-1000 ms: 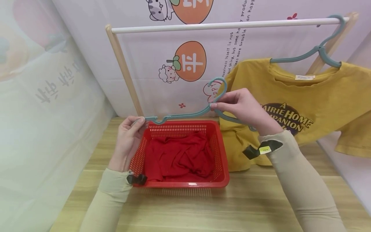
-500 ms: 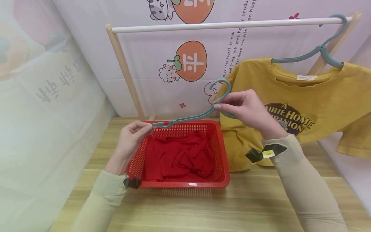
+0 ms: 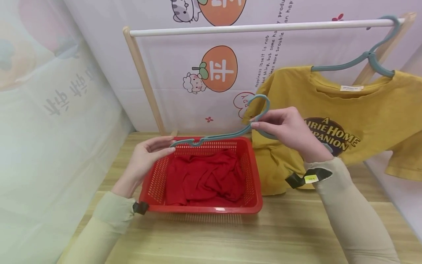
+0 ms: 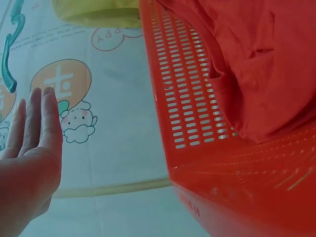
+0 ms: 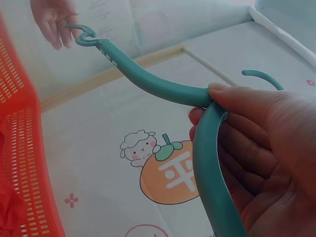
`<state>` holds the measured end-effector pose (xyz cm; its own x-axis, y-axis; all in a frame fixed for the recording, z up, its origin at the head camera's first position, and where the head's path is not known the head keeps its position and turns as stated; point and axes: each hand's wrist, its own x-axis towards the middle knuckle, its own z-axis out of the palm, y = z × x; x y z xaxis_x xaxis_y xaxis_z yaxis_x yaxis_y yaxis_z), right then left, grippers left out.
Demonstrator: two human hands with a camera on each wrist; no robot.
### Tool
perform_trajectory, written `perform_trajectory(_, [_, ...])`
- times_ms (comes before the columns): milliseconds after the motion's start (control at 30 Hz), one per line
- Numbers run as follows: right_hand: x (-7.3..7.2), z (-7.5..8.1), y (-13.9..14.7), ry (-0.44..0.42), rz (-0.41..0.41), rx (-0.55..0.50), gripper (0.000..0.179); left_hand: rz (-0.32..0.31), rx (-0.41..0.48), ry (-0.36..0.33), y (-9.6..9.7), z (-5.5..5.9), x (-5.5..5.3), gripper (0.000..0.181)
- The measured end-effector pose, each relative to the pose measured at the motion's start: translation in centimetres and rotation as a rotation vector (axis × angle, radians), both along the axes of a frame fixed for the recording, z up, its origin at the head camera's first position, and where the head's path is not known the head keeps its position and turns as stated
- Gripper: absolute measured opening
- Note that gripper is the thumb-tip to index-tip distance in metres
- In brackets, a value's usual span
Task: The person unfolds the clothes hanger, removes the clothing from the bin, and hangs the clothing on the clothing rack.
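My right hand (image 3: 287, 128) pinches a teal clothes hanger (image 3: 221, 137) at its neck, between thumb and fingers, with the hook pointing up. In the right wrist view, the thumb presses where the two arms of the hanger (image 5: 148, 86) meet. My left hand (image 3: 145, 157) is at the hanger's left end, over the basket's left rim. The left wrist view shows its fingers (image 4: 49, 118) straight, with a gap to the hanger tip (image 4: 9, 81). Below lies a crumpled red garment (image 3: 204, 179) inside a red plastic basket (image 3: 214, 209).
A yellow T-shirt (image 3: 296, 95) hangs at the right on another teal hanger (image 3: 343, 67). That hanger hooks over the white rail (image 3: 230, 28) of a wooden rack (image 3: 141, 73). The basket stands on a wood-grain table (image 3: 197, 238), with a printed backdrop (image 3: 184, 121) behind.
The held hanger has moved slightly right and down with my right hand. My left hand has loosened from a pinch on its left end, the fingers now straight and apart from it.
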<state>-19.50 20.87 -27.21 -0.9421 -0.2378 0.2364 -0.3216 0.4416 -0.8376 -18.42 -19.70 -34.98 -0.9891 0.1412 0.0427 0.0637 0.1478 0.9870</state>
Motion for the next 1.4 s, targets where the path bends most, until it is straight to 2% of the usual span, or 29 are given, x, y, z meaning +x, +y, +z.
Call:
perform_trajectory(200, [-0.1, -0.4, 1.0, 0.023, -0.028, 0.023, 0.025, -0.03, -0.082, -0.028, 0.7, 0.2, -1.7, 0.055])
perform_trajectory(400, [-0.1, -0.6, 1.6, 0.048, -0.062, 0.042, 0.026, -0.069, -0.085, -0.037, 1.7, -0.6, -3.8, 0.055])
perform_trajectory(567, [0.0, -0.5, 2.4, 0.076, -0.091, 0.024, 0.026, -0.129, -0.048, -0.067, 2.7, -2.5, -5.1, 0.049])
perform_trajectory(667, [0.1, -0.2, 2.7, 0.077, -0.098, -0.003, 0.026, -0.144, -0.092, -0.054, 3.2, -3.9, -5.8, 0.049])
perform_trajectory(800, [0.1, 0.0, 2.9, 0.064, -0.09, -0.031, 0.027, -0.124, -0.172, -0.058, 3.4, -6.1, -6.8, 0.051])
perform_trajectory(900, [0.2, 0.0, 2.9, 0.064, -0.081, -0.034, 0.027, -0.097, -0.219, -0.097, 3.7, -7.5, -7.3, 0.052])
perform_trajectory(1000, [0.2, -0.1, 2.9, 0.073, -0.082, -0.028, 0.026, -0.085, -0.263, -0.129, 4.0, -8.4, -7.5, 0.052])
perform_trajectory(1167, [0.1, -0.3, 2.6, 0.069, -0.069, -0.025, 0.026, -0.09, -0.338, -0.159, 4.6, -8.9, -7.8, 0.054])
perform_trajectory(1400, [0.1, -0.5, 2.3, 0.054, -0.063, -0.011, 0.025, -0.098, -0.461, -0.199, 4.2, -9.4, -7.9, 0.049])
